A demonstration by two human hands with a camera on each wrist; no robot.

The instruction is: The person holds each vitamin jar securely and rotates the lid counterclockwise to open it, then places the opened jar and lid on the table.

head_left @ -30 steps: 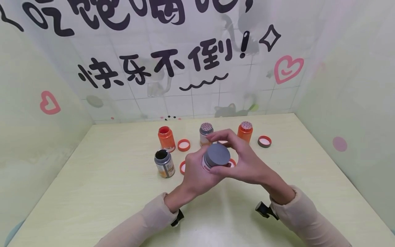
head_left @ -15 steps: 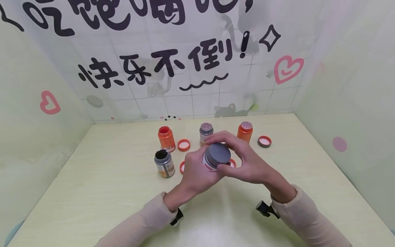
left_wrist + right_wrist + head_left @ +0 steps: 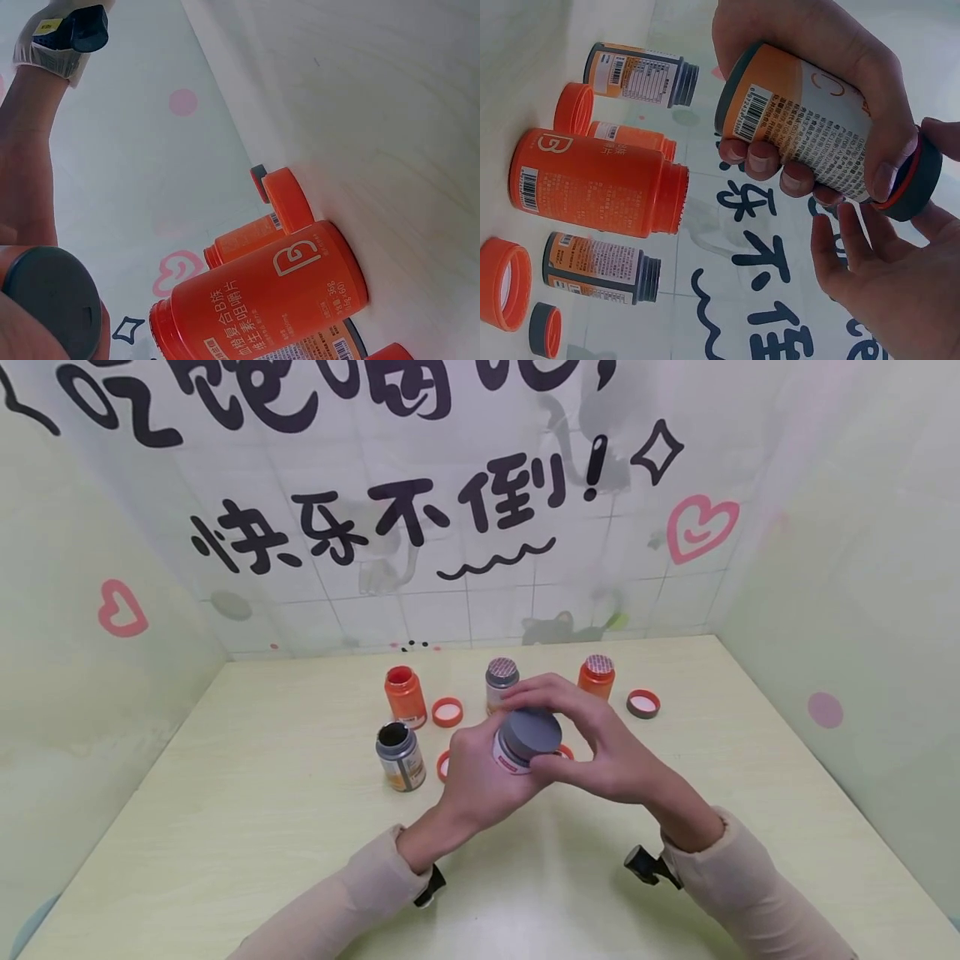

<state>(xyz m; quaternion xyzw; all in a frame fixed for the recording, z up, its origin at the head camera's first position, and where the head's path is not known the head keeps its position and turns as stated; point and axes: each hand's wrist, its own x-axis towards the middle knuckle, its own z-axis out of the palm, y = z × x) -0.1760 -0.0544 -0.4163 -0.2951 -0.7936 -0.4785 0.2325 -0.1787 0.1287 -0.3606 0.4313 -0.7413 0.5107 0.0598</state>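
Note:
My left hand [image 3: 476,781] grips a supplement bottle [image 3: 802,124] with an orange and white label, its fingers wrapped round the body. On the bottle's neck sits a dark grey screw cap [image 3: 534,733] with a red inner rim, slightly askew in the right wrist view. My right hand [image 3: 607,752] pinches the cap's edge between thumb and fingers. Behind the hands stands an orange bottle [image 3: 262,292] without a cap, large in the left wrist view and hidden in the head view.
On the table stand an open orange bottle [image 3: 405,697], an open grey-necked bottle [image 3: 401,758], a sealed grey bottle [image 3: 501,681] and a sealed orange bottle [image 3: 596,678]. Loose caps lie among them, one cap [image 3: 447,712] near the left pair and another cap [image 3: 643,703] at right.
My right thumb and fingers have shifted slightly round the cap's edge, the thumb moving a little right. The left hand and the bottle have stayed nearly in place.

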